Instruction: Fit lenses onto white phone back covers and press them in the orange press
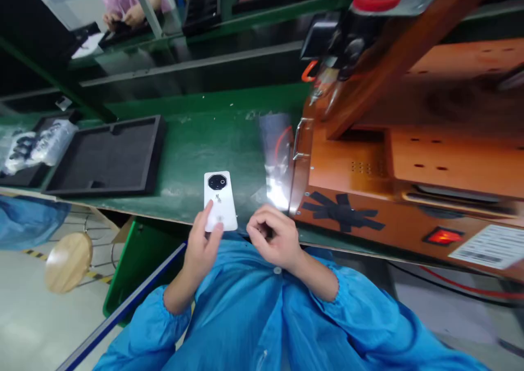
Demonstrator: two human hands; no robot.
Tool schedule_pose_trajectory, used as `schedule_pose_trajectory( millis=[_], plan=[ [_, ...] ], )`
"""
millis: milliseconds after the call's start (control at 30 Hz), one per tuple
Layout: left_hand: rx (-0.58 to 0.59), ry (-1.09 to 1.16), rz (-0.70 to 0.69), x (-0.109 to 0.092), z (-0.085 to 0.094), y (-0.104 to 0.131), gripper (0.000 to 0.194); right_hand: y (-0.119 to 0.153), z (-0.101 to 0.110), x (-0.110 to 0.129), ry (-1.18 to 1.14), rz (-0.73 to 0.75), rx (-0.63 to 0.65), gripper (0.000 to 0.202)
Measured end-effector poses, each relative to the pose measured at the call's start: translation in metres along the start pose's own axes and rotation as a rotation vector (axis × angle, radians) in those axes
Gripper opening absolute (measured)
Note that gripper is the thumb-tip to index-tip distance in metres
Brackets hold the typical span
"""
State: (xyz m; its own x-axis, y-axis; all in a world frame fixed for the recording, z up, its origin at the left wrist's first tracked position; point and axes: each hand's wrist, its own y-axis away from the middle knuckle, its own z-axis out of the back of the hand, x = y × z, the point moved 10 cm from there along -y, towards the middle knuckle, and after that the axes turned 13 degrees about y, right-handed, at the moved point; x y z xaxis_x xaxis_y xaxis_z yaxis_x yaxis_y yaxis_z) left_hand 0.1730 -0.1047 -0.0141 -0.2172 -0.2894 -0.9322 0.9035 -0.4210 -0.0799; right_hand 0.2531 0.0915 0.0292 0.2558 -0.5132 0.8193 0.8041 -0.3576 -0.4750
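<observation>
A white phone (227,202) lies back side up near the front edge of the green bench, its dark round camera module at the far end. My left hand (201,246) reaches over its near left part, with the forefinger and thumb apart and resting on the back cover. Just right of the phone, my right hand (275,234) hovers at the bench edge with its fingers curled toward the thumb. A dark gap shows inside that curl; whether anything is held there cannot be made out.
An orange machine (344,185) with a lit red switch fills the right side. Clear plastic film (277,163) lies beside it. At left are a black foam tray (110,158) and bagged parts (45,142). A person in pink (131,5) works across the bench.
</observation>
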Motion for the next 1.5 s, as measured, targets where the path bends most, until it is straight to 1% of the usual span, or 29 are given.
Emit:
schedule_pose_trajectory(
  millis=[67,100,167,233,267,333,400,433,500,567,667,733,833,967,1100,1200,1267,1367,1433,1500],
  plan=[
    [0.129,-0.024,0.022,0.006,-0.026,0.023,0.078,-0.011,-0.01,-0.016,-0.069,-0.197,0.05,0.015],
    [0.173,-0.057,0.023,0.007,-0.036,0.03,0.088,-0.017,-0.016,-0.025,-0.095,-0.29,0.067,0.016],
    [0.217,-0.162,-0.017,0.007,-0.044,0.035,0.098,-0.03,-0.033,-0.044,-0.124,-0.438,0.113,0.017],
    [0.208,-0.293,-0.108,0.002,-0.042,0.034,0.094,-0.043,-0.049,-0.061,-0.128,-0.532,0.161,0.017],
    [0.184,-0.361,-0.182,-0.002,-0.037,0.033,0.088,-0.049,-0.056,-0.069,-0.12,-0.562,0.182,0.018],
    [0.093,-0.492,-0.375,-0.012,-0.026,0.031,0.073,-0.057,-0.065,-0.079,-0.081,-0.593,0.21,0.019],
    [0.005,-0.582,-0.551,-0.015,-0.019,0.033,0.065,-0.063,-0.068,-0.084,0.014,-0.582,0.241,0.019],
    [-0.008,-0.602,-0.606,-0.012,-0.019,0.032,0.065,-0.065,-0.069,-0.084,0.076,-0.561,0.256,0.019],
    [0.022,-0.599,-0.64,0.001,-0.024,0.029,0.074,-0.068,-0.069,-0.082,0.191,-0.503,0.272,0.018],
    [0.047,-0.562,-0.638,0.016,-0.029,0.025,0.076,-0.069,-0.068,-0.08,0.273,-0.457,0.265,0.017],
    [0.005,-0.505,-0.637,0.032,-0.032,0.022,0.069,-0.068,-0.068,-0.08,0.349,-0.426,0.243,0.015],
    [-0.009,-0.459,-0.597,0.042,-0.032,0.02,0.067,-0.066,-0.069,-0.081,0.386,-0.41,0.244,0.015],
    [0.001,-0.434,-0.505,0.058,-0.033,0.017,0.07,-0.064,-0.072,-0.08,0.439,-0.397,0.263,0.017],
    [0.014,-0.443,-0.434,0.07,-0.034,0.015,0.076,-0.063,-0.074,-0.078,0.489,-0.407,0.298,0.018],
    [0.009,-0.445,-0.41,0.075,-0.034,0.015,0.077,-0.064,-0.075,-0.076,0.522,-0.422,0.321,0.018],
    [-0.014,-0.473,-0.467,0.069,-0.034,0.017,0.075,-0.064,-0.075,-0.078,0.526,-0.418,0.308,0.018],
    [-0.026,-0.433,-0.507,0.064,-0.032,0.019,0.071,-0.064,-0.076,-0.079,0.53,-0.402,0.299,0.018],
    [-0.007,-0.387,-0.489,0.065,-0.033,0.018,0.069,-0.063,-0.077,-0.079,0.546,-0.374,0.284,0.019],
    [-0.013,-0.44,-0.498,0.065,-0.033,0.018,0.071,-0.063,-0.077,-0.079,0.56,-0.365,0.277,0.019],
    [-0.033,-0.496,-0.54,0.062,-0.034,0.02,0.071,-0.063,-0.077,-0.08,0.573,-0.363,0.276,0.019]
  ],
)
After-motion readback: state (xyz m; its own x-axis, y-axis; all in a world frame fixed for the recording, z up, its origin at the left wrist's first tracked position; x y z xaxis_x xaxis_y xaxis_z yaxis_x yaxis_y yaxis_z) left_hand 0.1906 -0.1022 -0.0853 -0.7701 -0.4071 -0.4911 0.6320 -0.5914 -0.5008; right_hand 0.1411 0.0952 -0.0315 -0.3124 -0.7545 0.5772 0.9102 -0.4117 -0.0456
